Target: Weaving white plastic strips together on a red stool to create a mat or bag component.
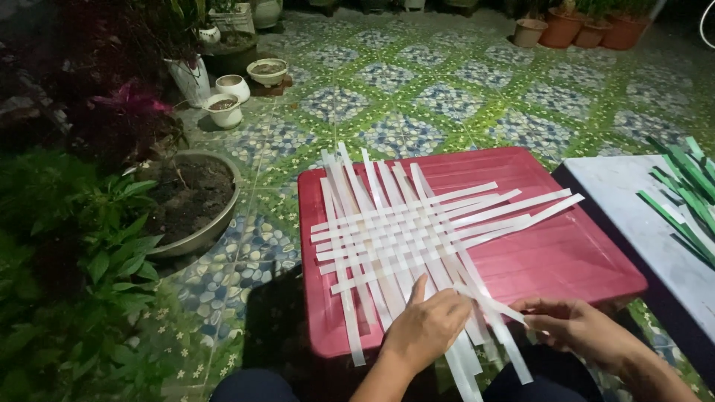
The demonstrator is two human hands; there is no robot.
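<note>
Large round planter (195, 195) at left: filled with dark soil, no stem discernible inside. Small white pots (225, 104) beyond it: soil visible in each. Terracotta pots (577, 28) at far top right: green plants inside, detail too small to tell.

Red plastic table (566, 260) in centre, on patterned tile floor (447, 82). Woven white strips (395, 231) lying flat on its top: one set running away from the viewer, a second set crossing it, interlaced into an open mat; loose ends fanning beyond the near edge.

Left hand (426, 327): palm down, fingers curled loosely, pressed on the near ends of the strips at the table's front edge. Not clamped around anything; resting contact only.

Right hand (570, 324): just right of the left hand, fingers pinched closed on a single white strip (491, 301) that runs diagonally from the weave toward the fingertips.

Grey table (633, 216) touching or just beside the red one at right. Green strips (689, 190) piled loosely on it, well apart from both hands.
</note>
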